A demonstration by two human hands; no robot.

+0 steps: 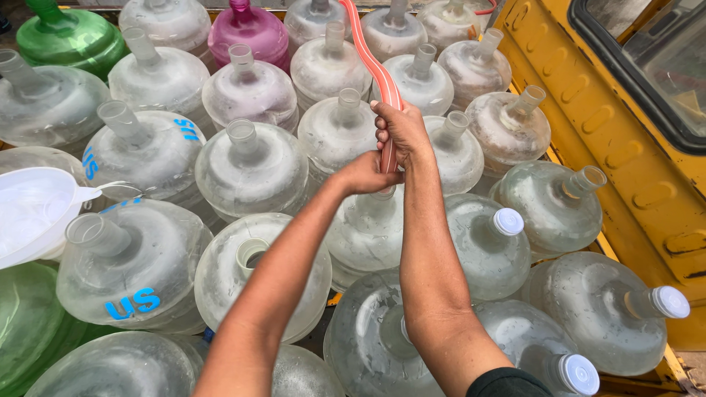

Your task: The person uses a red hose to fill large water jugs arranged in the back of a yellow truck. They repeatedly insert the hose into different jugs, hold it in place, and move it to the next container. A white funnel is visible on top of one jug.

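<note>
Head view: both hands [386,151] grip orange hose [375,70] over clear jug [368,228].

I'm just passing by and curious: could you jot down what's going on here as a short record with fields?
Setting: many large clear water jugs packed together beside a yellow vehicle body
Left hand: grip closed on the hose, lower down
Right hand: grip closed on the hose, above the left
Hose: orange-red, leading down to a jug mouth
Capped jugs: a few, white caps
Other colours: green jug, pink jug
</note>
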